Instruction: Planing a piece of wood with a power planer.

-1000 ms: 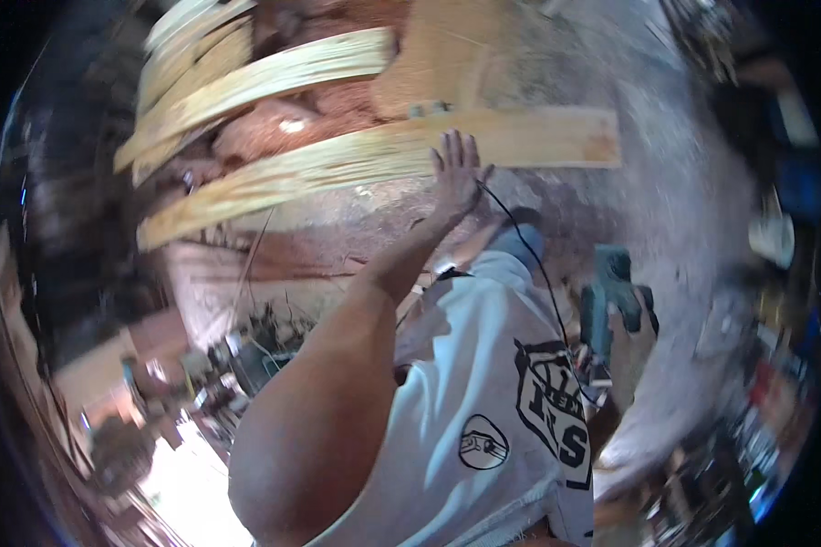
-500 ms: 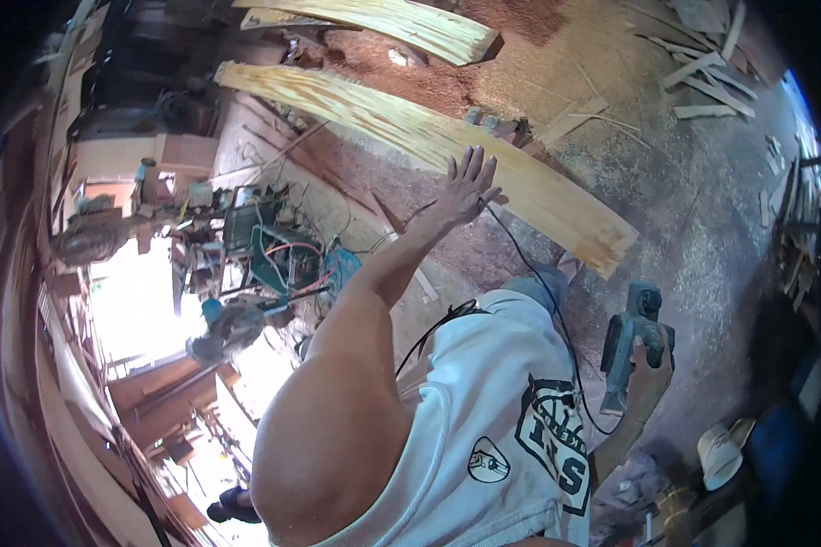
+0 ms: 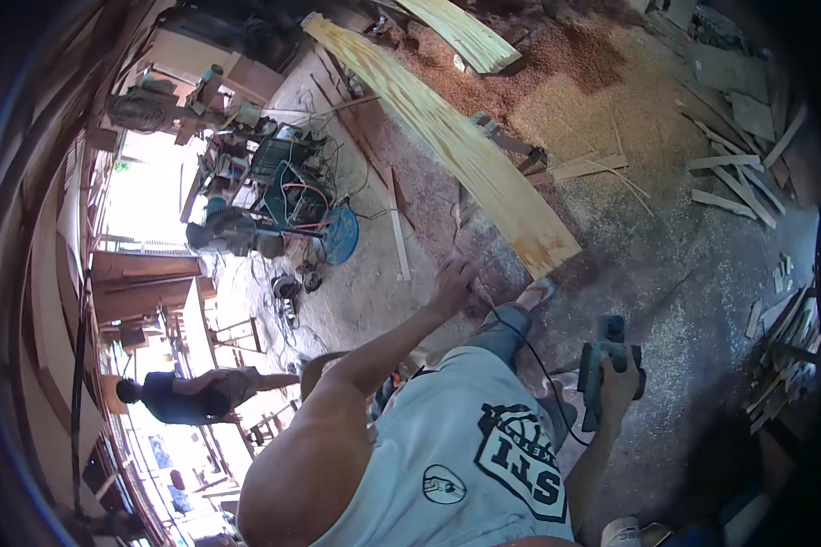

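Note:
My right hand grips a dark electric hand planer, held out to my right above the floor. A black power cord loops from the planer past my shirt toward my left hand. The fingers of my left hand are curled around the cord, though the exact grip is partly hidden. Ahead of this hand lies a long pale wooden plank, running from the far left toward my foot. The plank rests on a low support, and its near end sits close to my foot.
Another plank lies beyond, beside heaps of wood shavings. Offcuts are scattered at the far right, with stacked strips below. At left stand a fan, machines and cords. A person is in the background.
My left hand has drawn back from over the plank, and its spread fingers have curled. The planer is still in my right hand. My view has shifted, bringing a person in at the left.

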Motion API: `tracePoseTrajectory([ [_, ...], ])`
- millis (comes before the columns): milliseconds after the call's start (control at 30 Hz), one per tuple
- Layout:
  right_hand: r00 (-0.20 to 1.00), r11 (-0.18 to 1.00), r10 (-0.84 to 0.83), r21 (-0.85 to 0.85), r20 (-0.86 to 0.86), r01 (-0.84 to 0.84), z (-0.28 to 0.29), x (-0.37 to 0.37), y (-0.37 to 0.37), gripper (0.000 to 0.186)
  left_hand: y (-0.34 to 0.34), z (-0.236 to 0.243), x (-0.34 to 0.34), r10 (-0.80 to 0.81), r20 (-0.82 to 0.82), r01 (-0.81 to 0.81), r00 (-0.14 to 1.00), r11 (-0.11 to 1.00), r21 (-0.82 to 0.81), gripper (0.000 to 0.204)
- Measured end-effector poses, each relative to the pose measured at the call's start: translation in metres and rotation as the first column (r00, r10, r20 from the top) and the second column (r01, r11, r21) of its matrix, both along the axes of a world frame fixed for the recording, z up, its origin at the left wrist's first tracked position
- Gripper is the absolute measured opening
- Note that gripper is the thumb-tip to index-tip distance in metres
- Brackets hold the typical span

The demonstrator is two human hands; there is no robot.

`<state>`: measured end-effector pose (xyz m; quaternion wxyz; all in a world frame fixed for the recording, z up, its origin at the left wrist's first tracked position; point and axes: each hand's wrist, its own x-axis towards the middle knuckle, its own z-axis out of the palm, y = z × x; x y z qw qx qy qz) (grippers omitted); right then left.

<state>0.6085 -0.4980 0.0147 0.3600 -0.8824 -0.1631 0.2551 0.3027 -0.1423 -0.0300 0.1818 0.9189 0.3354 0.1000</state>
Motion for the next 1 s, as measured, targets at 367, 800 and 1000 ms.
tracePoseTrajectory([
  [367,0.779,0.983,-0.173,-0.06,-0.602,0.172,-0.078,0.017,-0.016,0.082,-0.173,0.015,-0.028,-0.248,-0.581,-0.198,0.775,0.778,-0.596,0.055],
  [800,0.964,0.971,0.061,-0.208,-0.259,-0.117,-0.478,-0.089,-0.093,0.075,-0.226,-0.046,-0.04,-0.614,-0.512,0.091,0.602,0.689,-0.719,0.044],
  [1000,0.905,0.992,0.003,-0.114,-0.425,-0.057,-0.467,-0.078,-0.109,0.066,-0.226,-0.053,-0.033,-0.61,-0.564,0.111,0.557,0.727,-0.677,0.041],
])
